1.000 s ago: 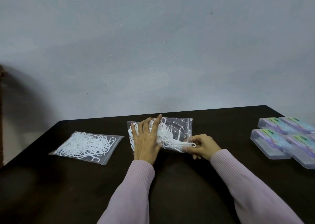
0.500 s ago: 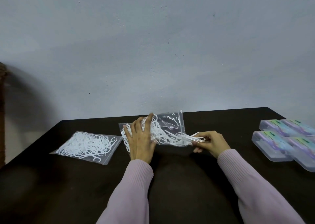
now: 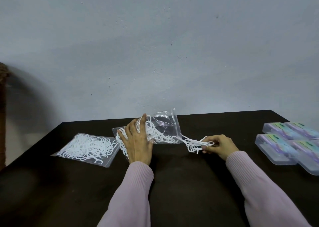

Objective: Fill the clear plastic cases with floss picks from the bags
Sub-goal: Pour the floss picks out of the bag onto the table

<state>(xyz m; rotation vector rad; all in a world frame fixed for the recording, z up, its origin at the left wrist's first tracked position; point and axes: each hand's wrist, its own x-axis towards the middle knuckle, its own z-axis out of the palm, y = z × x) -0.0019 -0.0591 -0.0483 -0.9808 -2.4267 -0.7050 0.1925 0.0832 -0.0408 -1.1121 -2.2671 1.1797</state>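
A clear zip bag (image 3: 164, 125) of white floss picks lies in the middle of the dark table, its open end lifted and facing right. My left hand (image 3: 137, 141) lies flat on the bag with straight fingers, pressing it down. My right hand (image 3: 219, 144) pinches a small bunch of floss picks (image 3: 195, 144) just outside the bag's mouth, to its right. A second bag of floss picks (image 3: 86, 147) lies flat at the left. Several clear plastic cases (image 3: 291, 144) with coloured labels sit closed at the right edge.
The dark table (image 3: 181, 175) ends at a pale wall behind. A brown object (image 3: 3, 116) stands at the far left edge of the view. Bare tabletop lies in front of my hands, between my pink sleeves.
My right hand has drawn a bunch of picks out of the bag and moved right. The bag's open end has lifted. My left hand stays pressed on the bag.
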